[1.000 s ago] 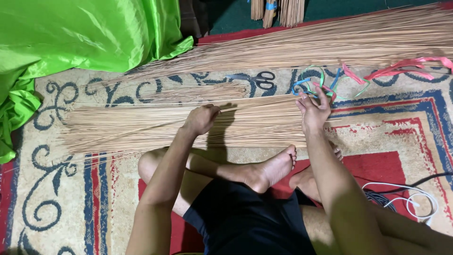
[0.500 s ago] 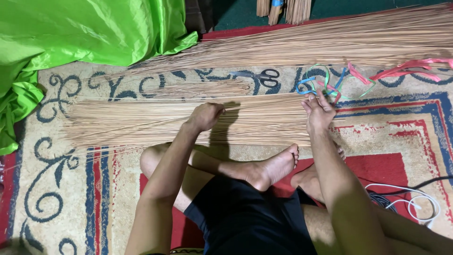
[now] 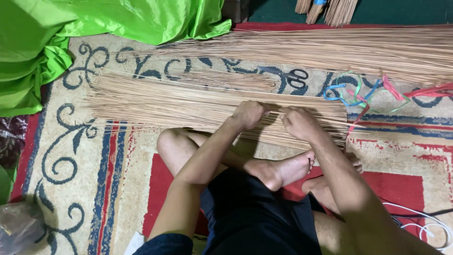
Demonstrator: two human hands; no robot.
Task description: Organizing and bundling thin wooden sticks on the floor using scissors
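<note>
A long flat bundle of thin tan sticks point(image 3: 188, 101) lies across the patterned carpet in front of my crossed legs. My left hand point(image 3: 248, 114) rests on the bundle near its middle, fingers curled into the sticks. My right hand point(image 3: 298, 122) sits close beside it, fingers also curled around sticks. The two hands are only a few centimetres apart. A tangle of coloured plastic strips point(image 3: 358, 92) lies just past the bundle's right end.
A second, larger heap of sticks point(image 3: 358, 47) runs along the far side. Scissors point(image 3: 295, 78) lie between the two heaps. Green shiny cloth point(image 3: 61, 28) fills the upper left. A white cable point(image 3: 424, 222) lies at lower right. More stick bundles point(image 3: 330, 9) stand at top.
My right hand has moved left from the bundle's right end to just beside my left hand. The view has shifted, so the bundle sits more centred.
</note>
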